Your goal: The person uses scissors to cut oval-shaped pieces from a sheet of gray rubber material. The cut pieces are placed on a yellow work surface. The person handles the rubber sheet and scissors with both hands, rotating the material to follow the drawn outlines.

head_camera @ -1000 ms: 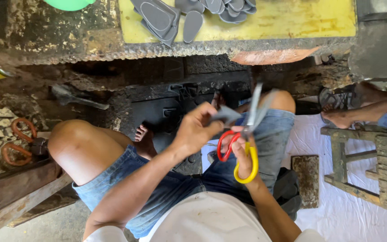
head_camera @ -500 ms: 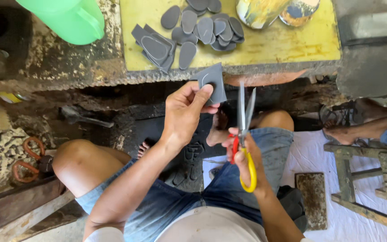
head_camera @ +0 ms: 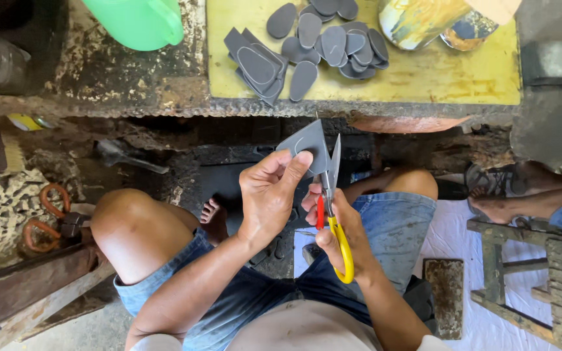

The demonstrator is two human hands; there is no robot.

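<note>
The left hand [head_camera: 269, 195] pinches a flat grey piece [head_camera: 307, 143] between thumb and fingertips, holding it up in front of the knees so its edge meets the blades. The right hand [head_camera: 339, 227] is closed through the red and yellow handles of a pair of scissors [head_camera: 330, 195], whose blades point upward, slightly parted, just beside the piece's right edge, seemingly placed to trim it. Above, on the yellow board [head_camera: 424, 78] of the counter [head_camera: 112, 84], lie many grey oval cut-outs [head_camera: 333, 42] in a loose heap, within reach. A green plastic jug [head_camera: 141, 23] stands to the left. Another person's foot [head_camera: 495, 205] rests at the right.
</note>
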